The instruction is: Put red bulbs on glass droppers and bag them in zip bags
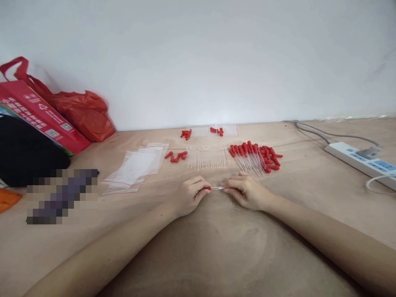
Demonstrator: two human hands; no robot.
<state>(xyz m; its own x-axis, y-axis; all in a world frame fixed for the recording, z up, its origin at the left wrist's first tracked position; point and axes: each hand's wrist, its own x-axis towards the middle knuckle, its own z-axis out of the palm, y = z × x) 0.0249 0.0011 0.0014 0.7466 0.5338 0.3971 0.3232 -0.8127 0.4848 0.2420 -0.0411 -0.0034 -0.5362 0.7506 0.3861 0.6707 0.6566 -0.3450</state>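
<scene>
- Both hands rest low on the table (216,247), meeting at its middle; between them lies a thin clear tube (218,188), held level
- The left hand (190,196) is curled, fingertips pinched on a small red cap (208,188) at the tube's left end
- The right hand (247,192) pinches the tube's other end, fingers closed narrow
- Just beyond the hands: a row of bare clear tubes (206,158); to its right a heap of red-capped droppers (255,156); to its left loose red caps (176,156) and flat zip bags (136,167)
- A power strip (360,161) lies far right; red bags (83,113) stand at the far left wall
</scene>
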